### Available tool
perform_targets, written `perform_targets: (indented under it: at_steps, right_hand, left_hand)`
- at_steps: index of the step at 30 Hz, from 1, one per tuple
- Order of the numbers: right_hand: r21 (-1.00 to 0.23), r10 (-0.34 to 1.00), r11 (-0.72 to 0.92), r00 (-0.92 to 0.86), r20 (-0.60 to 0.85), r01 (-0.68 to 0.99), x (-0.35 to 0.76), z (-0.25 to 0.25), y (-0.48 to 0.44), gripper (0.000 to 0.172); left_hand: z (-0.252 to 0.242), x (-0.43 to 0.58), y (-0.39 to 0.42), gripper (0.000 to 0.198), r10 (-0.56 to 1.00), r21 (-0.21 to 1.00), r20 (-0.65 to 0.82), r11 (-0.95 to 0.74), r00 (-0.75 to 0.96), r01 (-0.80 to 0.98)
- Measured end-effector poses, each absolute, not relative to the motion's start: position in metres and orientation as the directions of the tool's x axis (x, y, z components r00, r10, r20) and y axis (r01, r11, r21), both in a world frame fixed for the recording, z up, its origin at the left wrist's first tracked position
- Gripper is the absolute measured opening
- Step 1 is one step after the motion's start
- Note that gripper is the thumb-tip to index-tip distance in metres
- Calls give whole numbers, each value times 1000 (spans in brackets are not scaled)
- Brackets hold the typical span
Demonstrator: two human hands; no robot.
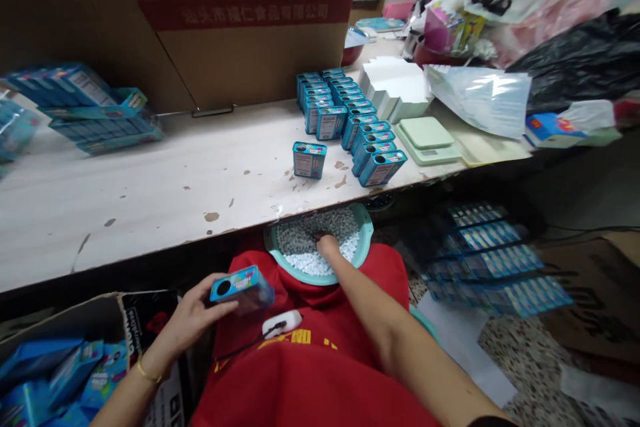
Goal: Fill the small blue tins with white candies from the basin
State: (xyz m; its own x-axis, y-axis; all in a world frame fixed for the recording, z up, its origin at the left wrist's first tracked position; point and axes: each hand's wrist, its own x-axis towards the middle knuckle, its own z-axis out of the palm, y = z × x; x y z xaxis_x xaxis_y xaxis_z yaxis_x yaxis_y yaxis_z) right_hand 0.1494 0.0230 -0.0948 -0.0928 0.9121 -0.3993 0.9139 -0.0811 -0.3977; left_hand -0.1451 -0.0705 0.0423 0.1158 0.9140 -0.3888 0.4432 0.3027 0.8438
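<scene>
My left hand (203,310) is closed around a small blue printed box (243,288), tilted, with a dark round hole in its top end. It is held over my lap, left of the basin. A turquoise basin (369,230) full of small white pellets (303,260) rests on my red apron (320,380), just under the table edge. Down among the pellets is my right hand (327,247), its fingers curled and partly hidden. Something small and dark shows at its fingertips; I cannot make out what it is. One blue box (309,161) stands alone on the table above the basin.
Rows of blue boxes (345,107) stand on the white table (165,193), beside a pale green scale (429,140). Packed boxes (85,107) sit at left before a large carton (250,60). An open carton (123,320) holds more blue boxes. Stacked packs (495,260) stand at right.
</scene>
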Motion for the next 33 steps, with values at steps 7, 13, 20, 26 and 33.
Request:
perform_targets:
  at_steps: [7,13,20,26,33]
  right_hand:
    - [-689,908,-141,-186,-376,711,170,-92,18,32]
    - [-754,920,-131,-204,-334,644,214,-45,6,33]
    - [-736,904,58,-349,-248,674,229,24,12,33]
    - [-461,855,238,-409,-317,855,203,49,21,34]
    - [-159,830,377,-409,-379,912,181,93,25,35]
  left_hand:
    - [24,-93,-31,42,985,935,-168,143,50,325]
    - [4,-64,-15,44,992,945,-102,74,71,319]
    - [-12,-42,-7,42,984,874,-38,-52,174,483]
    - [-20,-32,-9,42,972,763,16,-162,233,625]
    - [-21,-27,-8,42,963,720,29,-205,266,663]
